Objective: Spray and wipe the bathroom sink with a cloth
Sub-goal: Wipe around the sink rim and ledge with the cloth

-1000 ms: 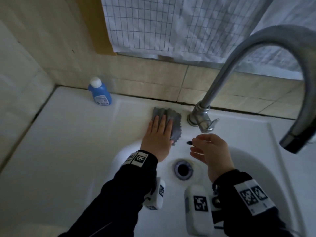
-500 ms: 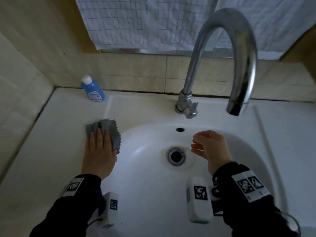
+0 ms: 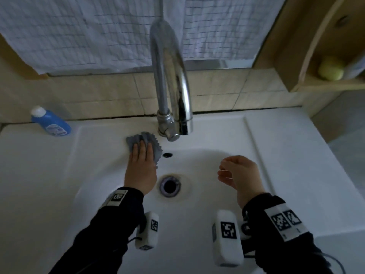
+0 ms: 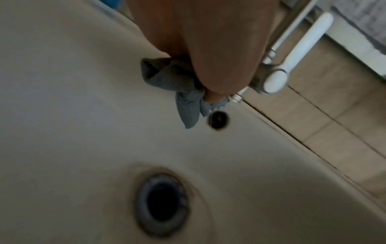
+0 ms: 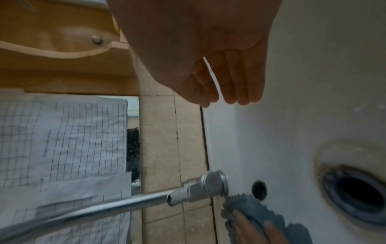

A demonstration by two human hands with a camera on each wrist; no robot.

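A grey cloth [image 3: 156,145] lies on the back rim of the white sink [image 3: 221,133], just left of the chrome tap's [image 3: 169,76] base. My left hand [image 3: 140,167] presses flat on it with straight fingers. In the left wrist view the cloth [image 4: 173,79] bunches out from under the hand [image 4: 208,41], next to the overflow hole [image 4: 218,118]. A blue bottle [image 3: 51,124] with a white cap stands at the back left corner. My right hand [image 3: 241,173] hovers over the right side of the basin, fingers loosely curled and holding nothing, as the right wrist view [image 5: 208,66] also shows.
The drain [image 3: 169,185] sits in the basin between my hands. The tap spout arches forward over the basin. A wooden shelf [image 3: 308,84] on the right wall holds a yellow-green soap [image 3: 330,69]. Gridded paper [image 3: 79,32] covers the wall above the tiles.
My left hand slid the cloth from beside the tap to the basin's left rim and back to the tap base. The right hand stayed hovering over the basin.
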